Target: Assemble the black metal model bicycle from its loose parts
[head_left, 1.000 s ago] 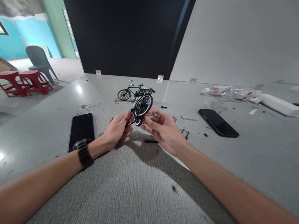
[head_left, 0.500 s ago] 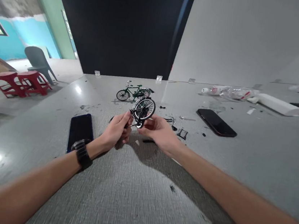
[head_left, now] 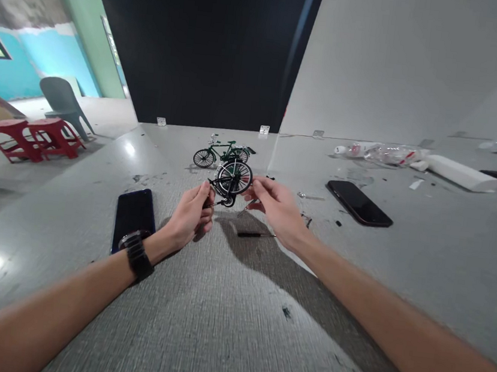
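My left hand (head_left: 191,209) is closed around the frame of a small black model bicycle (head_left: 229,199), holding it tilted above the table. Its silver-rimmed wheel (head_left: 241,179) points up and away from me. Just right of the wheel is my right hand (head_left: 275,207), thumb and fingers drawn together. A thin, shiny bit shows at those fingertips, too small to name. Under the hands a small black-handled screwdriver (head_left: 251,234) lies on the table. Behind the held model stands a green model bicycle (head_left: 221,151), partly covered by the wheel.
A phone (head_left: 135,214) lies by my left wrist, another phone (head_left: 359,204) to the right. Small loose parts (head_left: 306,220) sit beyond my right hand, partly hidden. Crumpled clear plastic (head_left: 383,154) and a white block (head_left: 461,173) lie at the back right. A black panel (head_left: 202,47) rises behind.
My right hand has shifted right, away from the crank area of the black model. The model has moved slightly left and its wheel has turned. More of the screwdriver shows.
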Motion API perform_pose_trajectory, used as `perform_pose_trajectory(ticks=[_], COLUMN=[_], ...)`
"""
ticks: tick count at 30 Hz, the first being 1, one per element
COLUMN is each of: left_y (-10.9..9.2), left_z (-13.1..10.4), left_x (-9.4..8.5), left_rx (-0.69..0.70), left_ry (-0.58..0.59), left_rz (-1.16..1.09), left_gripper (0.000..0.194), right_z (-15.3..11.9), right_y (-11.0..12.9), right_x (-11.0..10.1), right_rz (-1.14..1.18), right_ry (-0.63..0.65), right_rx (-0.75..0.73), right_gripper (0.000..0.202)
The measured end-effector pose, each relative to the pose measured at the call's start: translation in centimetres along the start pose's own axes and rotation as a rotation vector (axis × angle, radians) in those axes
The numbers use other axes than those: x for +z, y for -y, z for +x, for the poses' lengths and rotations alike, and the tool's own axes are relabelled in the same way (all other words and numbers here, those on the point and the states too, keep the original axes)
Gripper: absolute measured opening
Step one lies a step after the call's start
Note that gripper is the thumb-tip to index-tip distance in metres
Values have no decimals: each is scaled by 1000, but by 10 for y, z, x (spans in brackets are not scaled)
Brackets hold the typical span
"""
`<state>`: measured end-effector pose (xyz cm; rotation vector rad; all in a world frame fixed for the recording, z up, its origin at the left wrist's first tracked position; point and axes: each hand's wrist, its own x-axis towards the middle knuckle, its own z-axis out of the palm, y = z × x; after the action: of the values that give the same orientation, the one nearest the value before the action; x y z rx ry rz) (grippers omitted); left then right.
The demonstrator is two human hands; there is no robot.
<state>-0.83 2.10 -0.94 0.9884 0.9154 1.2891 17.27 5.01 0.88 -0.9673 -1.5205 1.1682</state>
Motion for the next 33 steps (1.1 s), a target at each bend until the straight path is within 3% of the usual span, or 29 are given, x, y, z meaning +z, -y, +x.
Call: perform_pose_trajectory(ticks=[3, 10, 17, 25, 33], left_y=[3, 8, 7, 6, 0], left_z=[1, 2, 4, -1, -4], left_x=[-1, -2, -4, -1, 0], left_rx=[41, 160, 279, 298, 212], left_ry=[12, 82, -15, 53, 37], left_rz=[46, 285, 457, 527, 501], left_gripper=[39, 33, 31, 30, 29], right_z=[-2, -7, -10, -8, -7], right_y=[1, -2, 0, 9, 12], right_x=[1, 5, 5, 3, 2], right_rz=[26, -36, -9, -122, -67], right_ry=[19, 88, 91, -13, 98], right_rx=[-24, -90, -51, -169, -83], right_gripper=[38, 29, 43, 31, 30])
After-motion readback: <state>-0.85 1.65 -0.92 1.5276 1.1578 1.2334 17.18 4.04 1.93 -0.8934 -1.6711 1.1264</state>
